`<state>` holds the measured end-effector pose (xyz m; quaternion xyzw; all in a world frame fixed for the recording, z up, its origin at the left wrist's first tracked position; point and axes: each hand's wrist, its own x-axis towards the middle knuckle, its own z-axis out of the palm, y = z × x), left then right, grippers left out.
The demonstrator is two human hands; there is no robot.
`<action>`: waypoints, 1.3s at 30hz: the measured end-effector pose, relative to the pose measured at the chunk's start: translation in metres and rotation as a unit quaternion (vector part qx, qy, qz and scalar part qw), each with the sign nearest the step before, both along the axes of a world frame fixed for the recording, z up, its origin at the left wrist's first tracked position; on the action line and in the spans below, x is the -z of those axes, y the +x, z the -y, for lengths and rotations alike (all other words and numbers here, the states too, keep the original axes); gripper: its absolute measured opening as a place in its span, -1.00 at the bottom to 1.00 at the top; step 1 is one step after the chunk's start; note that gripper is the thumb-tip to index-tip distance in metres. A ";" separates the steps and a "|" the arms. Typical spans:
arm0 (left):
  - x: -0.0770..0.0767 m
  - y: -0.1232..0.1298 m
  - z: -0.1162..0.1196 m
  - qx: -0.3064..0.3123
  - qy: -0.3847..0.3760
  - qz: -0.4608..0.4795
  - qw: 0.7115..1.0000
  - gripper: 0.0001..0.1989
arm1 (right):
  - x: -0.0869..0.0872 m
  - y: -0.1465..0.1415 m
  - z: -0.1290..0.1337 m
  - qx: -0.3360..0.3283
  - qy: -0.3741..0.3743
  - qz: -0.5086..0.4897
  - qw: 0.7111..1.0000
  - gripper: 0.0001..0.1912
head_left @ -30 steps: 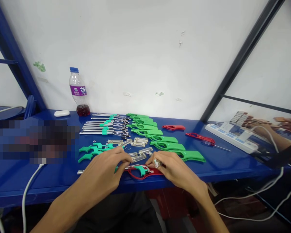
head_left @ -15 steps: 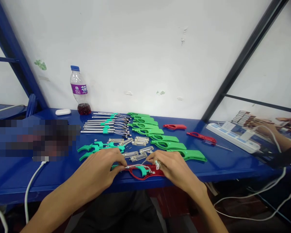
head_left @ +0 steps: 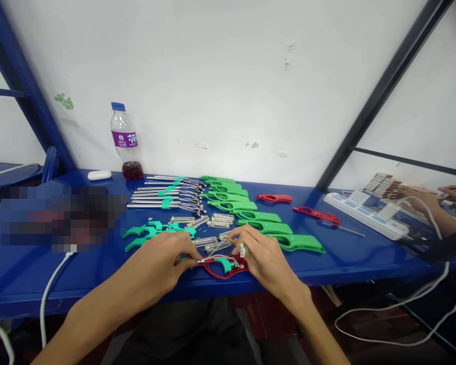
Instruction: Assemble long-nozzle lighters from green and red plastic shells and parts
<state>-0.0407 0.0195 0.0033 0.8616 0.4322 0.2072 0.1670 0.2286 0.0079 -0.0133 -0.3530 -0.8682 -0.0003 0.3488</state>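
My left hand (head_left: pixel 169 258) is closed, thumb and fingertips pinching the metal end of a lighter rod (head_left: pixel 200 261). White wires run from there into an open red lighter shell (head_left: pixel 220 275), where a teal trigger (head_left: pixel 225 264) lies. Above the shell's right part, my right hand (head_left: pixel 260 256) has its fingers curled around a clear lighter fuel tank with a white fitting (head_left: pixel 243 250); most of it is hidden. A thin pale tube (head_left: pixel 217 248) reaches left from these fingers. Several clear fuel tanks (head_left: pixel 205 242) lie just beyond both hands.
Loose teal triggers (head_left: pixel 154 229) and metal rods with wires (head_left: pixel 148 205) lie at left. Green lighter shells (head_left: pixel 264 226) form a row at right, near a red shell (head_left: pixel 274 198) and a screwdriver (head_left: pixel 332 221). A bottle (head_left: pixel 124 144) and power strip (head_left: pixel 365 215) stand farther out.
My right hand has moved slightly left and up with the fuel tank, and the thin tube now points farther left. My left hand keeps its pinch in nearly the same spot.
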 end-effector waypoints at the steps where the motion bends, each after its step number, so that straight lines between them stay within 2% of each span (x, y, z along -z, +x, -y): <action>1: 0.001 0.000 0.000 0.004 0.003 0.001 1.000 -0.79 | 0.000 -0.001 0.000 0.003 0.004 -0.004 1.000 -0.69; 7: 0.002 0.000 0.000 0.014 0.016 0.006 1.000 -0.82 | 0.000 -0.007 0.001 0.018 0.003 -0.018 1.000 -0.69; 14: -0.008 0.006 0.005 0.003 0.010 -0.019 1.000 -0.81 | 0.004 -0.009 0.003 0.058 0.002 -0.023 0.998 -0.68; 24: -0.010 0.004 0.007 0.003 0.030 -0.052 0.998 -0.78 | 0.005 -0.013 0.002 0.041 -0.016 -0.058 0.997 -0.77; 28: -0.008 0.005 0.010 -0.021 0.099 -0.041 0.994 -0.77 | 0.003 -0.017 -0.001 0.029 -0.032 -0.061 0.997 -0.81; 31: -0.004 0.017 0.014 -0.060 0.175 0.005 0.983 -0.66 | 0.003 -0.019 -0.002 0.028 -0.017 -0.055 0.998 -0.82; 34: 0.006 0.035 0.014 -0.056 0.198 0.063 0.977 -0.59 | 0.002 -0.020 -0.003 0.019 -0.005 -0.054 0.998 -0.80; 36: 0.015 0.045 0.011 -0.042 0.200 0.100 0.974 -0.62 | 0.001 -0.020 -0.002 0.012 -0.008 -0.056 0.998 -0.79; 39: 0.025 0.053 0.008 -0.038 0.246 0.151 0.957 -0.71 | -0.003 -0.019 0.001 0.004 -0.012 -0.063 0.998 -0.78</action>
